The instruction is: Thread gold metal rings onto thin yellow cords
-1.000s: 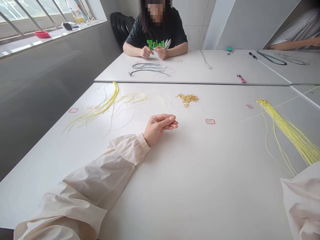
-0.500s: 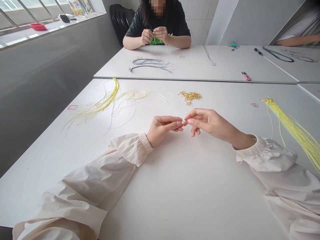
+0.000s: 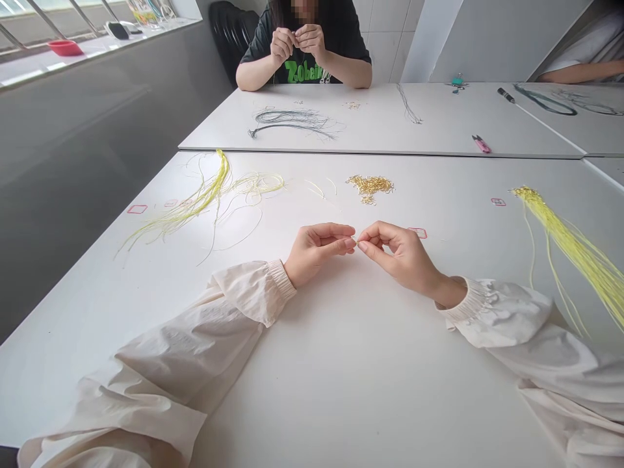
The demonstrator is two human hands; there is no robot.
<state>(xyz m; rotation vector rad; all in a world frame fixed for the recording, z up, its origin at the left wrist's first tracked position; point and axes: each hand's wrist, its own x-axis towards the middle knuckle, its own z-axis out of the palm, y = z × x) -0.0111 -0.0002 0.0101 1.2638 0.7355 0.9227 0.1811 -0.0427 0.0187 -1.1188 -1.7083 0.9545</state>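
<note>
My left hand (image 3: pixel 319 250) is closed in a pinch, its thumb pressed against the fingertips. Facing it, my right hand (image 3: pixel 402 253) pinches with thumb and forefinger, the tips almost touching those of the left. A tiny yellowish bit shows between the two sets of fingertips, too small to name. Just beyond the hands lies a pile of small gold metal pieces (image 3: pixel 371 185). Loose yellow cords (image 3: pixel 212 185) spread over the table at the left. A bundle of yellow cords (image 3: pixel 570 240) with gold ends lies at the right.
Across the white table (image 3: pixel 312 364) a person in a dark shirt (image 3: pixel 312 58) holds both hands together. Dark grey cords (image 3: pixel 292 123), pink snips (image 3: pixel 481 143) and a black marker (image 3: pixel 506 95) lie on the far table. A wall with a window ledge (image 3: pixel 97 52) borders the left.
My right hand has shifted inward and its fingers have drawn together into a pinch at the left fingertips. My left hand stays nearly still. The person opposite has raised both hands.
</note>
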